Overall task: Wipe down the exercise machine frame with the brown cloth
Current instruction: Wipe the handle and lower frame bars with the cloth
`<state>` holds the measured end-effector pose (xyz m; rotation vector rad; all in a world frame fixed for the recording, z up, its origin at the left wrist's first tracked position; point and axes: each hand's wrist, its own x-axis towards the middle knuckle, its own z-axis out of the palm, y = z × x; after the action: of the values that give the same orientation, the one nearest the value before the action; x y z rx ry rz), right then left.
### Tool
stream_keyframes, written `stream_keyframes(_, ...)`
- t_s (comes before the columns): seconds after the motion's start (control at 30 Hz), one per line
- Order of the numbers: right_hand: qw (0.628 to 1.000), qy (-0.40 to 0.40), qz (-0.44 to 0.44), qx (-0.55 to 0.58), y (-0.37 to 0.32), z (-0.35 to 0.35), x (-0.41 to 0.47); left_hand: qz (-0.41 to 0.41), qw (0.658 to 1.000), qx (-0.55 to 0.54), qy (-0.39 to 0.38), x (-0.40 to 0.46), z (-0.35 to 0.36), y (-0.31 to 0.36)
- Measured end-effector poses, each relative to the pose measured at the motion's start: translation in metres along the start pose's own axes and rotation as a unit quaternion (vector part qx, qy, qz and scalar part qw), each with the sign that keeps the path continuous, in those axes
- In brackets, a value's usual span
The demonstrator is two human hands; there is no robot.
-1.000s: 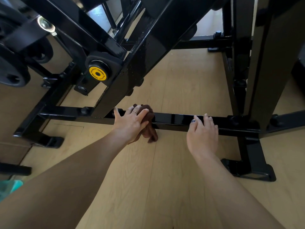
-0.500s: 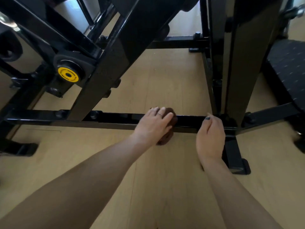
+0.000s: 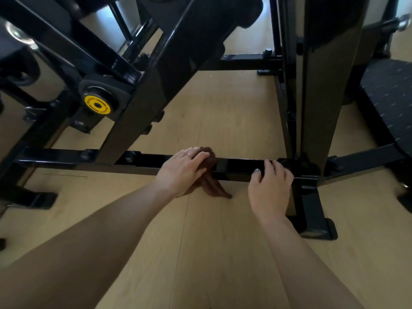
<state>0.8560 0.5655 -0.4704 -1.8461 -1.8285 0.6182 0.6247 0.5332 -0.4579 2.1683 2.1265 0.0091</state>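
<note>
Left hand [image 3: 184, 169]: we press the cloth [image 3: 210, 175] onto the low crossbar [image 3: 236, 167], fingers laid over it.
Right hand [image 3: 270, 188]: we curl our fingers over the bar, just left of the upright [image 3: 312, 108].
Cloth: on the bar, one tail hanging toward the floor [image 3: 200, 241].
Change: within a second we have slid the cloth rightward (toward the right hand).
Meaning: we judge the bar's right end still unwiped.

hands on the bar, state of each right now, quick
Left hand: presses the brown cloth on the low bar, fingers fairly straight.
Right hand: fingers curled over the bar.
</note>
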Motion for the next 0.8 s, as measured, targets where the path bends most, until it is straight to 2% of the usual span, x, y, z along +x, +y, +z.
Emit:
stream_keyframes(0.07, 0.999, -0.021, 0.003, 0.044, -0.006, -0.005, -0.004, -0.038, 0.999, 0.029, -0.017, -0.019, -0.006, -0.024)
stream_keyframes(0.17, 0.99, -0.023, 0.004, 0.141, -0.025, -0.019, -0.012, -0.044, 0.997, 0.045, -0.032, -0.033, -0.017, -0.027)
stream_keyframes(0.3, 0.974, 0.004, -0.025, 0.223, -0.065, -0.051, -0.017, -0.046, 0.998, -0.043, -0.006, -0.04, -0.048, -0.003)
stream_keyframes(0.4, 0.958, 0.095, -0.1, 0.251, -0.103, -0.088, -0.009, -0.01, 0.99, -0.139, 0.026, -0.042, -0.086, 0.009)
stream_keyframes(0.47, 0.936, 0.158, -0.129, 0.288, -0.125, -0.113, -0.004, 0.023, 0.983, -0.172, 0.062, -0.048, -0.119, 0.018)
stream_keyframes(0.57, 0.914, 0.187, -0.145, 0.33, -0.149, -0.139, -0.01, 0.049, 0.972, -0.163, 0.16, -0.059, -0.172, 0.035)
stream_keyframes(0.67, 0.891, 0.253, -0.199, 0.321, -0.165, -0.159, -0.019, 0.069, 0.933, -0.211, 0.282, -0.073, -0.215, 0.053)
stream_keyframes(0.8, 0.849, 0.332, -0.224, 0.343, -0.184, -0.199, -0.005, 0.076, 0.889, -0.241, 0.381, -0.082, -0.257, 0.072)
